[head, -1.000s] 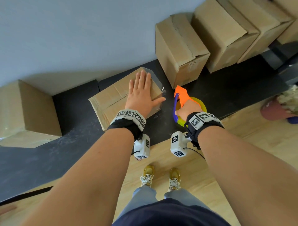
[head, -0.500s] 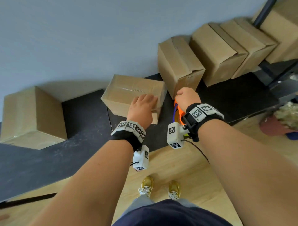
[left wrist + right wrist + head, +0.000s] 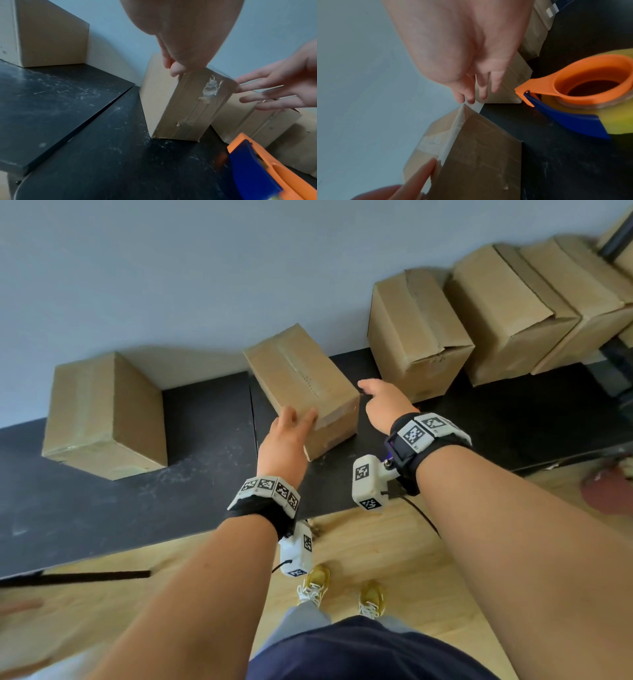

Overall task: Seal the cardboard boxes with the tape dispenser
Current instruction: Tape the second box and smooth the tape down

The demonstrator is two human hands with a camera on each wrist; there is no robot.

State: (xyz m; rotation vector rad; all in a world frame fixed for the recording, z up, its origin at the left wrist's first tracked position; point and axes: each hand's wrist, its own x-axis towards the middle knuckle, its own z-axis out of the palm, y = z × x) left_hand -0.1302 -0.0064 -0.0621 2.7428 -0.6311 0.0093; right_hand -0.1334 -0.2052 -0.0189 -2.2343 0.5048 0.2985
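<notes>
A taped cardboard box [image 3: 301, 378] stands on the black platform [image 3: 102, 508], turned at an angle. My left hand [image 3: 295, 419] holds its near top corner, fingers laid over the top and thumb on the near face [image 3: 175, 70]. My right hand [image 3: 373, 395] is open; its straight, spread fingers [image 3: 248, 83] touch the box's right top edge. The orange and blue tape dispenser [image 3: 573, 83] with its yellowish roll lies on the platform to the right of the box, apart from both hands. In the head view my right wrist hides it.
One more cardboard box [image 3: 102, 416] sits to the left against the grey wall. A row of boxes [image 3: 418, 337] lines the platform to the right. The wooden floor [image 3: 394, 542] and my shoes lie below the platform's front edge.
My right hand has let go of the tape dispenser, which now lies on the platform, and has reached to the box's corner. The box has been turned, and the left hand shifted to its near edge.
</notes>
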